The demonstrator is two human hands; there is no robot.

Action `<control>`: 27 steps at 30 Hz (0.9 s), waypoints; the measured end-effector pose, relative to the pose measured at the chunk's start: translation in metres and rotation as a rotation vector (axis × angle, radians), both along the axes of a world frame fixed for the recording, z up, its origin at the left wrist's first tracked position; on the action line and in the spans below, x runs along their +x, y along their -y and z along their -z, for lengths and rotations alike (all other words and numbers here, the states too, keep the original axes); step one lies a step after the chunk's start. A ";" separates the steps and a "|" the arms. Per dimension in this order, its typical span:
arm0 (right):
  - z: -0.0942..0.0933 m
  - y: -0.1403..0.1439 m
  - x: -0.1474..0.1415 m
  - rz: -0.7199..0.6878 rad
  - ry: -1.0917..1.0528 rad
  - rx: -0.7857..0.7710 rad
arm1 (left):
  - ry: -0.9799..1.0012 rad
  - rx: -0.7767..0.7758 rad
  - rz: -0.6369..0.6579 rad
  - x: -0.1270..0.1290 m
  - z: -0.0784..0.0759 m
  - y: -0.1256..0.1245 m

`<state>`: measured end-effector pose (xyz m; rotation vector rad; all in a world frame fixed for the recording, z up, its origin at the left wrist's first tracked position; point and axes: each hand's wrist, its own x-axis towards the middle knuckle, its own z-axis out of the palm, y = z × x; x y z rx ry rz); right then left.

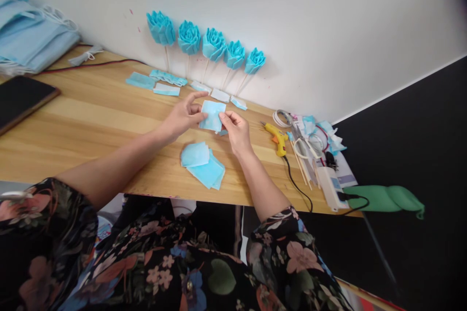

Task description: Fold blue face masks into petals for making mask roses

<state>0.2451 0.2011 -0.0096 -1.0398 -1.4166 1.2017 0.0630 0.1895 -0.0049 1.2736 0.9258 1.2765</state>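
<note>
Between my two hands, above the wooden table, is a light blue square of mask fabric [213,115]. My left hand [184,115] pinches its left edge with thumb and bent fingers, the index finger stretched out. The right edge is gripped by thumb and fingers of my right hand [236,131]. Several loose blue fabric pieces [204,167] lie overlapped on the table, nearer to me. Beyond my hands, a blue strip [140,80], a pleated blue strip [168,77] and small folded pieces [220,95] lie in a row.
Several blue fabric roses [188,38] on sticks lean against the wall. At right lie a yellow glue gun [278,139], scissors [302,147], tape [282,118], sticks [301,165] and a power strip [330,187]. A phone [25,99] and stacked masks [32,34] are at left.
</note>
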 end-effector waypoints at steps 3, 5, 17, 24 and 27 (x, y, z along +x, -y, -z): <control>-0.001 0.000 0.000 0.018 -0.015 0.019 | -0.010 0.021 -0.014 -0.001 0.002 -0.002; -0.001 0.000 -0.001 0.024 -0.019 0.038 | -0.011 0.050 -0.051 -0.001 0.005 -0.004; 0.000 0.000 0.002 -0.083 0.032 -0.042 | 0.003 0.128 -0.149 -0.004 0.008 -0.007; 0.000 0.001 0.001 -0.060 0.058 -0.034 | 0.000 0.156 -0.163 -0.004 0.011 -0.008; 0.000 0.000 0.002 -0.068 0.054 -0.027 | 0.013 0.163 -0.161 -0.004 0.013 -0.009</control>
